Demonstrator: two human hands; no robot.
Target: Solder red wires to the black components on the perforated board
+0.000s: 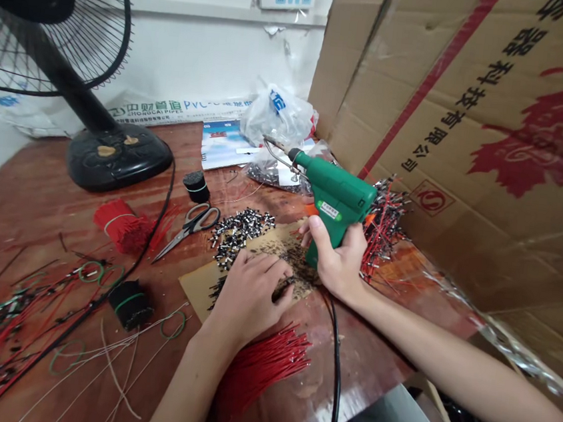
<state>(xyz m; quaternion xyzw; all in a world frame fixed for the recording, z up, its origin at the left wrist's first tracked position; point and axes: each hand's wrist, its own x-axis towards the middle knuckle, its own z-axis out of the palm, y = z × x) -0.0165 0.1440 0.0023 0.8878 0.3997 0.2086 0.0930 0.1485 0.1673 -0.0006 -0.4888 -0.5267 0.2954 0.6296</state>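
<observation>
My right hand (339,257) is wrapped round the handle of a green soldering gun (339,187). Its metal tip points up and to the left, with a thin bent tube alongside. My left hand (255,292) rests over a piece of cardboard (197,289), fingers curled and pinched around something small and dark that I cannot make out. Just beyond the left hand lies a pile of small black and silver components (244,230). Dark specks and scorch-like marks (292,249) cover the cardboard. Below my left hand spreads a bundle of red wires (270,364).
A black fan (116,153) stands at the back left, its cord crossing the table. Scissors (189,228), a red wire bundle (124,221) and black bundles (131,306) lie leftward. Wired parts (383,228) are heaped by a large cardboard box (450,135). The gun's cord (336,364) hangs down.
</observation>
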